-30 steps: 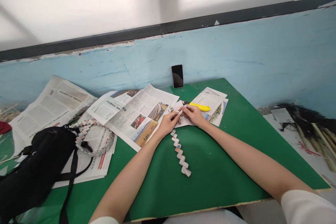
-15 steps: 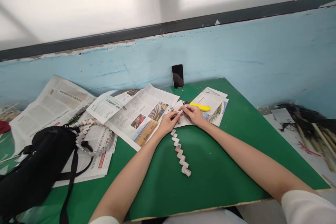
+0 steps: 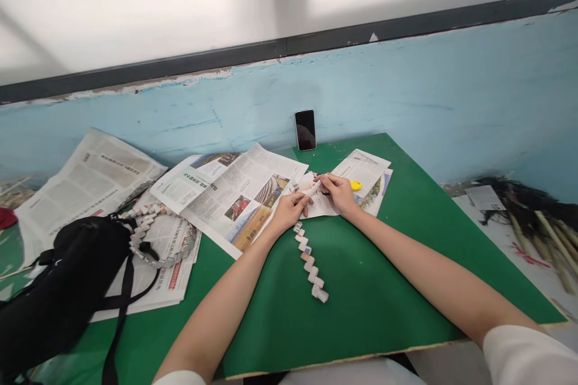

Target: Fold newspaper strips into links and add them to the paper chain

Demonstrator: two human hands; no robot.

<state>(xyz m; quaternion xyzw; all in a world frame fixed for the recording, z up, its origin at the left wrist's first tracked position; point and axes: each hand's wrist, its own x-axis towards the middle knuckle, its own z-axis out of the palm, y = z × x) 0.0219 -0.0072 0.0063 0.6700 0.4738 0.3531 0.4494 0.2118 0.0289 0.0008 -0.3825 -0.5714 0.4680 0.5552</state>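
My left hand (image 3: 291,210) is closed, its thumb and fingers pinching the near end of a small folded paper strip (image 3: 315,192). The other end of the strip sits in the pinched fingers of my right hand (image 3: 341,194). Below my left hand, a zigzag chain of folded paper pieces (image 3: 309,260) lies on the green table (image 3: 383,301) and runs toward me. Cut newsprint (image 3: 323,207) lies under both hands. A yellow-handled tool (image 3: 356,184) shows only its handle end; my right hand hides the rest.
Newspaper sheets (image 3: 248,192) spread at the left. A black bag (image 3: 85,277) with straps and a finished-looking woven paper ring (image 3: 185,246) lie further left. A phone (image 3: 306,130) leans on the blue wall. More papers (image 3: 361,171) are at the right, sticks (image 3: 553,240) beyond the table.
My right hand has moved slightly up and to the right, away from my left hand, and covers more of the yellow handle. More of the strip shows between the hands. The chain stays put.
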